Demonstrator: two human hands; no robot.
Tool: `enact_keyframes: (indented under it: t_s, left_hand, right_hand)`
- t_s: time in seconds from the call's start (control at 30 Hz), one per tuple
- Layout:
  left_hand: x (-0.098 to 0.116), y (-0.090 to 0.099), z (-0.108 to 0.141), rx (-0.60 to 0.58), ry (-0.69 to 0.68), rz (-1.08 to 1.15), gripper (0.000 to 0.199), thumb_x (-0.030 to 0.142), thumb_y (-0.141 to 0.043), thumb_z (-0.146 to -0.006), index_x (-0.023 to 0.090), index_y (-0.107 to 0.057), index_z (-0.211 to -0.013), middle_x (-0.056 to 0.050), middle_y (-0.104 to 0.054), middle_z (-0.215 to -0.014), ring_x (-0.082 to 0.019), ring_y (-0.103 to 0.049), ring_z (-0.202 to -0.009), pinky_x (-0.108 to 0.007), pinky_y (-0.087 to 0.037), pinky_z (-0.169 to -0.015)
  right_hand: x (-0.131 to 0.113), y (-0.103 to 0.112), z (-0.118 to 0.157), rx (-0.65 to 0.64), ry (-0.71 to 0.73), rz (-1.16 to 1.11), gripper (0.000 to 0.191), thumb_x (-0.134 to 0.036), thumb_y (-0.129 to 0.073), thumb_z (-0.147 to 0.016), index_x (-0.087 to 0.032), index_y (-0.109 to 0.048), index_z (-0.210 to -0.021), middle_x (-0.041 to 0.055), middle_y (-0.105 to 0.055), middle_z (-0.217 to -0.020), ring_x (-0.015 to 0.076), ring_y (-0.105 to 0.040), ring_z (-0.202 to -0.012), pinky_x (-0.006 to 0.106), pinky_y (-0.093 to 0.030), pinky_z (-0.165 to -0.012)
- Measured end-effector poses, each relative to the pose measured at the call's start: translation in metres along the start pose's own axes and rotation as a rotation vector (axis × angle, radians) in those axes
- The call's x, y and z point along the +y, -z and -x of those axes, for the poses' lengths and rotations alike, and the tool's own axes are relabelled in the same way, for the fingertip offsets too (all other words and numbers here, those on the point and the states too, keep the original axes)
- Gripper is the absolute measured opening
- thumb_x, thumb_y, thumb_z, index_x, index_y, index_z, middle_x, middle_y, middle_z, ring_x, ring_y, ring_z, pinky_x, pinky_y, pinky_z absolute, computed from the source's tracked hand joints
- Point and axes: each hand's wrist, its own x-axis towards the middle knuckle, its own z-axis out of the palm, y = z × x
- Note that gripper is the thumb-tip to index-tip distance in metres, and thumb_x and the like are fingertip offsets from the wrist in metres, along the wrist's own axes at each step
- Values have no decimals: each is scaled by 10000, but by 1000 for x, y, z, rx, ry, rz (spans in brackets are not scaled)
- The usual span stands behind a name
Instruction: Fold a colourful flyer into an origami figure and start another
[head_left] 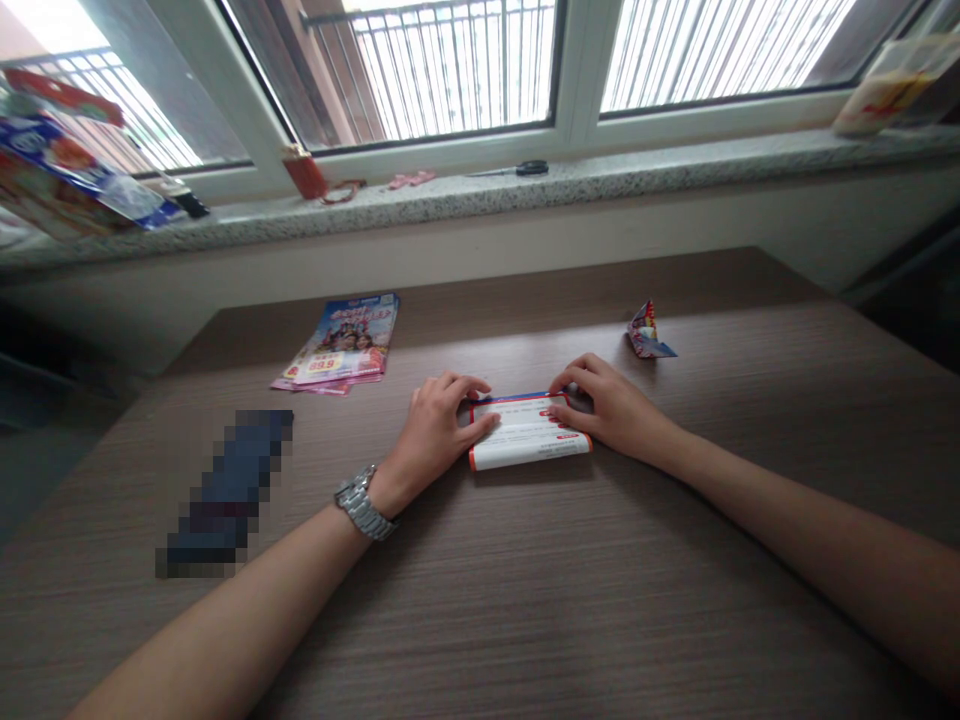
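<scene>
A folded paper flyer [517, 435], white with red print and a blue and red far edge, lies on the table in front of me. At its left end, my left hand [439, 425] has its thumb on top and its fingers curled at the far edge. My right hand [600, 405] grips the right end in much the same way, thumb on the printed face and fingers at the fold. The flyer's near edge bows up slightly. Beyond my right hand stands a small folded paper piece [648, 335] with colourful print.
A stack of colourful flyers [349, 340] lies at the back left of the brown table [480, 600]. Nearer, left of my arm, is a dark pixelated object [232, 490]. Scissors [529, 168], a red lighter-like item [305, 175] and snack bags [67, 175] rest on the windowsill.
</scene>
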Motion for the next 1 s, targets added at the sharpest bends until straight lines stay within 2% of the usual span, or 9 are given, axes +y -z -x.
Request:
enact_keyframes:
  t_s: [1.0]
  left_hand:
    - [1,0,0,-26,16,7,195,365,-719,-912,276,-689,-1083,-27,-668,-1054,-238,-590,-1008,-374,-402,-900]
  right_hand:
    - [0,-1,-1,8,-21,30,161,-343,-707,-895,-225,-668,-997,65,-559,-1027,228,-597,-906,389,-512,-829]
